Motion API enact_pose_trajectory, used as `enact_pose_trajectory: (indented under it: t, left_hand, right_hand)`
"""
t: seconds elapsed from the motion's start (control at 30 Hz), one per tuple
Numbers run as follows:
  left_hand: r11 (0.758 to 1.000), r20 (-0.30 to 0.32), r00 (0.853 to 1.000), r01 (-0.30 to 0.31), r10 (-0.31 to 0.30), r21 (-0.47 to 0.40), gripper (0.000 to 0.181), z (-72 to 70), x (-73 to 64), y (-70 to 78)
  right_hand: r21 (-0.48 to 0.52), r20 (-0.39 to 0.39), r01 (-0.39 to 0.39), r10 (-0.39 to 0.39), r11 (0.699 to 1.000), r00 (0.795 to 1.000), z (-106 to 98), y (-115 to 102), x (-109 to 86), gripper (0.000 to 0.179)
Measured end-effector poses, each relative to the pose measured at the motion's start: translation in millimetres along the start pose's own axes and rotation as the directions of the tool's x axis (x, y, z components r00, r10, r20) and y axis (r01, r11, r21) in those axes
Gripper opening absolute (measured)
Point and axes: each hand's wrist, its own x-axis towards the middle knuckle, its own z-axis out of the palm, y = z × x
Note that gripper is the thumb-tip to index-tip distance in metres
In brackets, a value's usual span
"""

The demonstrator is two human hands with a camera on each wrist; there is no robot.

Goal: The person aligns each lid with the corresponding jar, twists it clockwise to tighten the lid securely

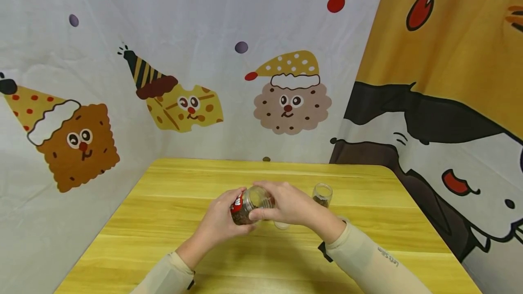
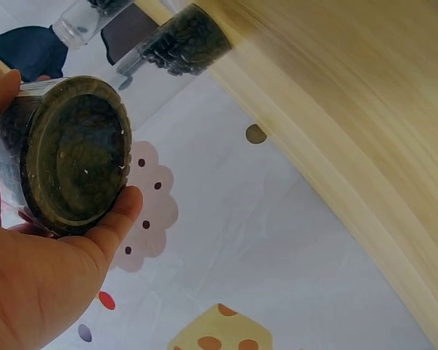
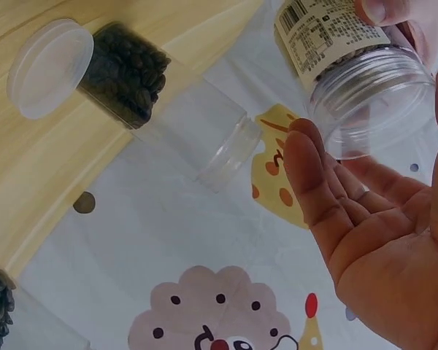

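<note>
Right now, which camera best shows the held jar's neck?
Right wrist: the jar's neck is close, its ridges clear. Head: smaller, partly covered by the right hand. Left wrist: the jar's base faces the camera, neck hidden.

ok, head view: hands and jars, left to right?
Left hand → held jar → right hand → standing jar.
</note>
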Motion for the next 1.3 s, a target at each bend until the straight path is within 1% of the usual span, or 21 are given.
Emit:
enact_pose_trajectory:
  t: [0.13,0.23,0.3,0.4,0.5,0.6,0.73,0.83,0.9,0.97,1.1,1.23,1.3]
  left_hand:
    - [1.0,-0.012,1.0,-0.015,0.015,0.002,0.091,1.1,0.5,-1.0]
    - [1.0,-0.013,1.0,-0.016,0.016,0.005,0.091,1.5,0.7,-2.2]
    - [1.0,-0.016,1.0,-0.018,0.018,0.008,0.091,1.4,0.9,-2.5]
    - [1.0,-0.015,1.0,-0.005,0.005,0.006,0.091,0.8,0.9,-3.6]
    - [1.0,-0.017,1.0,0.015,-0.015,0.005,0.092,-0.5,0.3,-4.3]
    - [0.999,-0.006,0.999,0.042,-0.042,-0.001,0.093,-2.6,-0.1,-4.4]
    - [0.999,0.014,0.999,0.05,-0.05,-0.002,0.093,-5.1,-0.1,-3.2]
    - [0.999,0.021,0.999,0.044,-0.043,-0.002,0.094,-5.6,-0.3,-2.0]
    - [0.999,0.027,0.999,0.041,-0.041,-0.003,0.094,-5.6,-0.6,-1.8]
    - [0.999,0.036,0.998,0.041,-0.041,-0.005,0.093,-5.4,-0.9,-1.9]
    - [0.999,0.049,0.998,0.041,-0.041,0.001,0.094,-5.1,-1.5,-2.7]
    - [0.999,0.042,0.999,0.034,-0.034,0.001,0.094,-4.6,-1.4,-2.6]
    - [1.0,0.038,0.999,0.03,-0.03,-0.002,0.094,-4.6,-1.4,-2.5]
  right_hand:
    - [-0.025,-0.018,-0.023,0.022,0.999,1.0,2.3,0.1,0.7,0.087]
    - [-0.045,-0.021,-0.035,0.034,0.998,0.999,2.7,-0.3,0.4,0.09]
    - [-0.053,-0.01,-0.041,0.041,0.998,0.999,1.9,-0.7,-0.2,0.093]
    - [-0.07,0.01,-0.045,0.046,0.996,0.999,-0.4,-1.1,-3.0,0.1]
    - [-0.11,0.009,-0.012,0.013,0.994,1.0,-4.3,-0.4,-7.8,0.104]
    - [-0.12,0.004,0.067,-0.067,0.991,0.998,-8.9,1.3,-11.0,0.101]
    - [-0.104,0.022,0.175,-0.173,0.979,0.985,-13.3,3.7,-11.3,0.091]
    - [-0.091,0.021,0.216,-0.215,0.972,0.976,-12.3,5.8,-10.8,0.086]
    - [-0.079,0.019,0.225,-0.225,0.971,0.974,-10.7,7.0,-10.2,0.086]
    - [-0.068,0.021,0.228,-0.227,0.971,0.974,-9.0,8.1,-9.5,0.088]
    - [-0.06,0.04,0.203,-0.2,0.977,0.979,-8.3,8.3,-8.3,0.092]
    - [-0.057,0.05,0.177,-0.174,0.983,0.983,-8.8,7.5,-8.2,0.092]
    - [-0.055,0.052,0.178,-0.175,0.982,0.983,-9.0,7.1,-8.0,0.091]
